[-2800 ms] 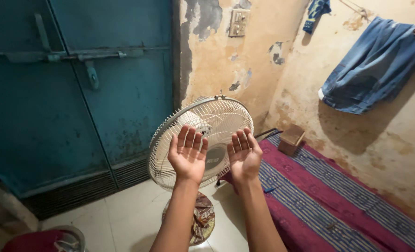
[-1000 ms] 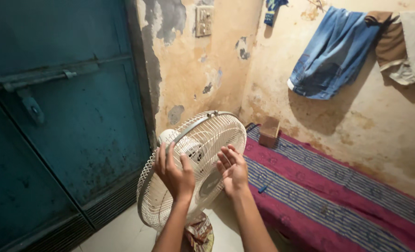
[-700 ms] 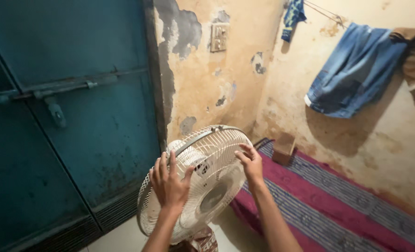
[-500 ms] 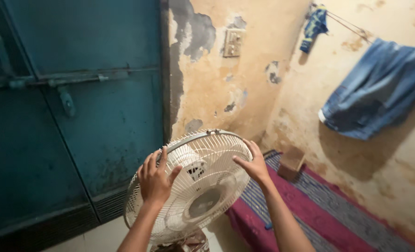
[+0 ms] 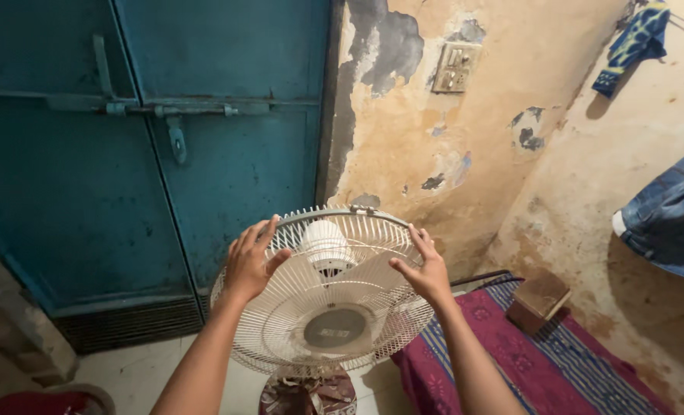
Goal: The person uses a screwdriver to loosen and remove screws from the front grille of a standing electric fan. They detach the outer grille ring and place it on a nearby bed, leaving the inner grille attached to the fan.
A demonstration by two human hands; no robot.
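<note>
Left hand (image 5: 251,261) and right hand (image 5: 424,270) lie open-fingered on either side of the fan (image 5: 328,296) near the door (image 5: 149,154); push unevenly and it'll probably tip off its stand.

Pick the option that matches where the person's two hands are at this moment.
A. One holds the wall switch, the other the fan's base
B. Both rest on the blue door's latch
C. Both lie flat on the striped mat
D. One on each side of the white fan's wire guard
D: the left hand and the right hand press on opposite sides of the fan guard, well away from the door latch and striped mat.
</note>
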